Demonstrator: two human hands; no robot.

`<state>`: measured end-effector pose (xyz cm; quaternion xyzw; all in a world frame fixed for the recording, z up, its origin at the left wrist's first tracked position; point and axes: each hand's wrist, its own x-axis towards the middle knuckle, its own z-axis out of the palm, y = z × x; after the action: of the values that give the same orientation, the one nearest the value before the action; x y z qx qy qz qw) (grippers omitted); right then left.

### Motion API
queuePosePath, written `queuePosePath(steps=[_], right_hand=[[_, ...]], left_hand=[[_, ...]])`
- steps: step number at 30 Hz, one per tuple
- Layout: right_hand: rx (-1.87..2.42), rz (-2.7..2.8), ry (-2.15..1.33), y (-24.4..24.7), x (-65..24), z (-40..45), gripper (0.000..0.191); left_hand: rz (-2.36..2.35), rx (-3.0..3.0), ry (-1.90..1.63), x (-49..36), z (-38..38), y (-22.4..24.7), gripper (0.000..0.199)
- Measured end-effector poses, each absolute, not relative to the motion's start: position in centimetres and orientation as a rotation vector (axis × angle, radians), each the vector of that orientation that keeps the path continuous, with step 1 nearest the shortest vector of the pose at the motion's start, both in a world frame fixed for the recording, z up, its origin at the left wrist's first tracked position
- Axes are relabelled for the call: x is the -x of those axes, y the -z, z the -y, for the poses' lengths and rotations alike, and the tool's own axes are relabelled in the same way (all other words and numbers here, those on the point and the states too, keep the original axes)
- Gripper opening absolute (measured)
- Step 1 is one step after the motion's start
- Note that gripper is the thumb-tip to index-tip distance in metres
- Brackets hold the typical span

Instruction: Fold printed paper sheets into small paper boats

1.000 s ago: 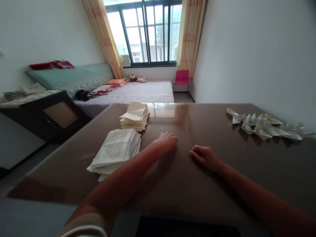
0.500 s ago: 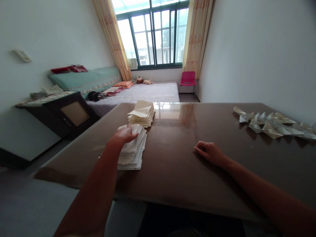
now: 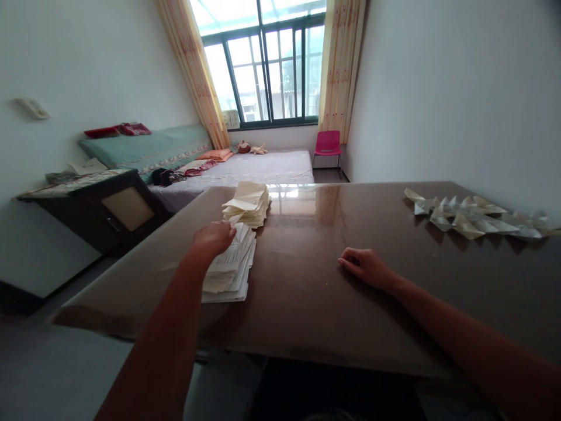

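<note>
A stack of printed white sheets (image 3: 232, 269) lies on the brown table (image 3: 298, 298), left of the middle. Over its upper left part is my left hand (image 3: 214, 238), fingers closed at the top sheet's edge, with a bit of paper showing at the fingertips. Just behind stands a stack of cream paper (image 3: 249, 202), its top sheet slightly raised. My right hand (image 3: 360, 264) rests on the tabletop right of the stacks, fingers curled with nothing seen in them.
Folded paper pieces (image 3: 471, 219) sit in a cluster at the table's right back. Beyond the table are a bed (image 3: 276, 166) and a pink chair (image 3: 328, 143). A dark cabinet (image 3: 127, 207) stands at the left.
My left hand's fingers have closed, the thumb drawn in toward the others at the white stack's top. The view has shifted slightly; my right hand stays curled on the table.
</note>
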<state>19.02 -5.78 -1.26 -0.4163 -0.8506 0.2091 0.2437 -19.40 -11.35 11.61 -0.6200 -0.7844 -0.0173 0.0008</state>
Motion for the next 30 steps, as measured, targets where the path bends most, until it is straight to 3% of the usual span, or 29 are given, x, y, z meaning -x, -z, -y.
queuePosePath(steps=[7,13,20,30], right_hand=[[1.262,1.641,-1.033,0.6,-19.3,4.2,0.04],[1.397,1.414,-1.105,-0.6,-21.2,0.1,0.032],[1.348,1.488,-1.085,0.0,-19.5,-3.0,0.022],[0.925,2.308,-0.894,-0.4,-22.0,-1.9,0.037]], left_hand=[[1.608,2.509,0.52,4.9,9.4,-8.5,0.026],[1.513,2.664,0.595,1.9,6.5,-2.6,0.018],[1.591,2.745,0.71,4.7,5.6,0.0,0.033],[1.755,2.726,0.847,4.7,5.4,-0.1,0.036]])
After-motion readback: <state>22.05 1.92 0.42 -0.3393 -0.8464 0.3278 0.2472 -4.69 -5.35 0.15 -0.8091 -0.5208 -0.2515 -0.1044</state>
